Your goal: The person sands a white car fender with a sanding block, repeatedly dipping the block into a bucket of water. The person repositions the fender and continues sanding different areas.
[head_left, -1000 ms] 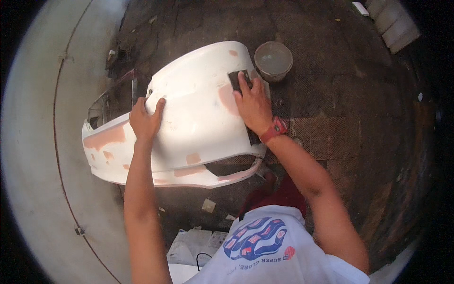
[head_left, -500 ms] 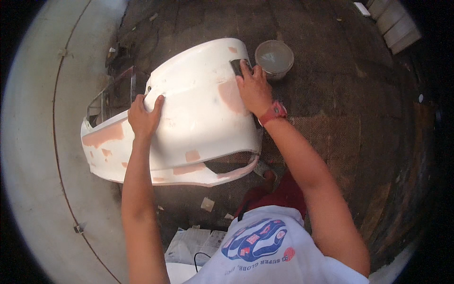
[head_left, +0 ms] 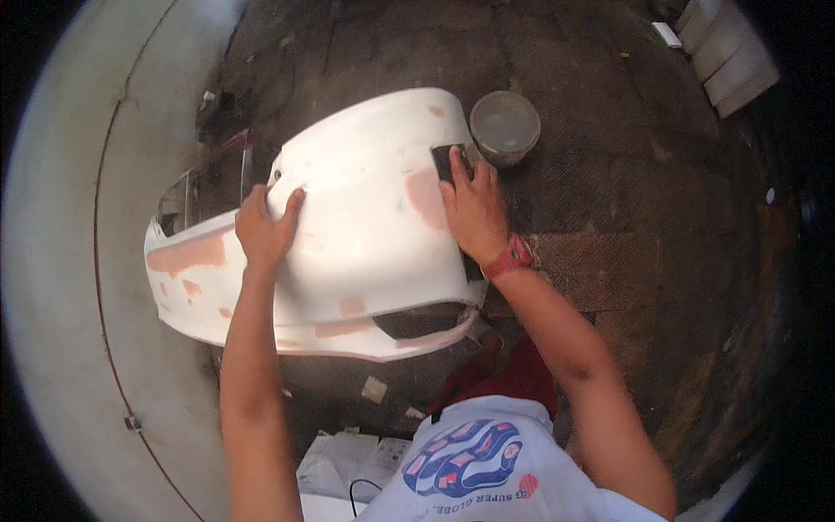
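A large white car bumper [head_left: 374,209] with pinkish-brown filler patches lies across the middle in front of me. My left hand [head_left: 265,228] grips its upper left edge, thumb on the white face and fingers curled over the rim. Near the far right end, my right hand [head_left: 474,204] presses a dark, flat sanding pad [head_left: 450,163] against the surface, just above a large filler patch [head_left: 426,198]. The fingers partly cover the pad, so its exact make is hard to tell. A red watch sits on my right wrist.
A round bucket of cloudy liquid [head_left: 504,129] stands just beyond the bumper's right end. Along the left runs a pale surface [head_left: 61,261] crossed by a dark line. Newspaper sheets [head_left: 335,461] lie near my body, and paper scraps [head_left: 374,389] are on the dark floor.
My right hand has slid the sanding pad a little toward me along the bumper's right end. My left hand keeps its hold. The whole view has shifted slightly.
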`<state>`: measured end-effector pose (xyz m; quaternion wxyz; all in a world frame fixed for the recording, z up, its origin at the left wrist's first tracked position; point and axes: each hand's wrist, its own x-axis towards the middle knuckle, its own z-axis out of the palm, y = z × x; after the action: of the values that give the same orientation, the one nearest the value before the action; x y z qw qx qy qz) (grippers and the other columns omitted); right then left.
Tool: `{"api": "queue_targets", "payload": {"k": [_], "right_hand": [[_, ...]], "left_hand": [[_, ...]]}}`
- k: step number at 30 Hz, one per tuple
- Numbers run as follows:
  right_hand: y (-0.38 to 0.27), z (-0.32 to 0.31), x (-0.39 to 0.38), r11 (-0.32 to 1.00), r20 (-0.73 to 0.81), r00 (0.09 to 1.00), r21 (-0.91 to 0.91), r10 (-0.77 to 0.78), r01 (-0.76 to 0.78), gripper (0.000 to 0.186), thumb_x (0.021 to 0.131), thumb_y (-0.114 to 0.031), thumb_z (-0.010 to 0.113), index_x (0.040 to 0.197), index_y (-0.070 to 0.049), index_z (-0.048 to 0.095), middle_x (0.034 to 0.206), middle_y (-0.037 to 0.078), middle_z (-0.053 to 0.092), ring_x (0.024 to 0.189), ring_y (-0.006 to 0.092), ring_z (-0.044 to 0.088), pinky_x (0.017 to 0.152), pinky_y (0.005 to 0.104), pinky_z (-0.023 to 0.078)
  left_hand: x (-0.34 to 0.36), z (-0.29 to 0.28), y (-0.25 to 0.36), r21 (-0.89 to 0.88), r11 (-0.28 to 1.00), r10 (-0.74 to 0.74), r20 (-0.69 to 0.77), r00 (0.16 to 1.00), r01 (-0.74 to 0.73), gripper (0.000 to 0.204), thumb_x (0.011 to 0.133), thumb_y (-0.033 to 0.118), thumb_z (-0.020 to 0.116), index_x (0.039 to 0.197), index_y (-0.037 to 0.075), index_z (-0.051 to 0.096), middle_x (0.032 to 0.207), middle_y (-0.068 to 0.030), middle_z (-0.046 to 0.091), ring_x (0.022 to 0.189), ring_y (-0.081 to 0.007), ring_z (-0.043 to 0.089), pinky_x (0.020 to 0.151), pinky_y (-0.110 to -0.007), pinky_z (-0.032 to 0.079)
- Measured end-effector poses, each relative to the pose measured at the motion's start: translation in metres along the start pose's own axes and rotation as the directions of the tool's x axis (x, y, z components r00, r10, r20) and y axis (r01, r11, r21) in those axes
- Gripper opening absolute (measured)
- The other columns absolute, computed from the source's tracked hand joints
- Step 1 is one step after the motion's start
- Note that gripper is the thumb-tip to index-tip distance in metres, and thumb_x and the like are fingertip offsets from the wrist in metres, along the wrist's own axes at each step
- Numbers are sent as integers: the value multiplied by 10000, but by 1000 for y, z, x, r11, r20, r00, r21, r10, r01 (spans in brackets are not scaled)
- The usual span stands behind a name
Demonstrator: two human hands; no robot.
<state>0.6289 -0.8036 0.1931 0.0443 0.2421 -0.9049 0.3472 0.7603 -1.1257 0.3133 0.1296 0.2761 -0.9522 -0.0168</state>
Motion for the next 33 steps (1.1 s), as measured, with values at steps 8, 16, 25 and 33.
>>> {"api": "queue_targets", "payload": {"k": [8,16,25,33], "right_hand": [[49,30,28,963,16,970,113,243,-243,651,1086,-297,658,1669,-94,451,1380,269,547,1296,486,569,1068,598,548],[23,11,-24,983,157,979,115,126,-145,701,1080,-350,649,1687,-73,432,1411,313,538,1322,507,567,1095,600,531],[-20,-14,-35,994,213,976,80,54,-72,636,1072,-314,675,1658,-138,502,1499,285,530,1384,480,552,1127,584,530],[12,5,49,985,64,984,13,168,-169,581,1080,-370,663,1599,-122,573,1433,281,554,1338,475,569,1099,592,535]], "left_hand": [[13,3,13,19,998,53,-13,999,-53,750,965,727,723,1178,8,712,1118,-244,751,1102,-452,705,984,-547,530],[2,-1,-3,14,999,34,-11,999,-34,667,999,667,716,1113,10,710,1046,-235,767,970,-419,736,875,-507,553],[0,2,-12,-9,1000,-1,1,1000,1,677,968,690,742,1091,26,700,1055,-216,759,1019,-420,727,931,-520,542],[7,1,-2,40,998,45,-29,999,-44,676,985,680,733,1159,26,734,1055,-207,773,988,-377,738,882,-470,553]]}}
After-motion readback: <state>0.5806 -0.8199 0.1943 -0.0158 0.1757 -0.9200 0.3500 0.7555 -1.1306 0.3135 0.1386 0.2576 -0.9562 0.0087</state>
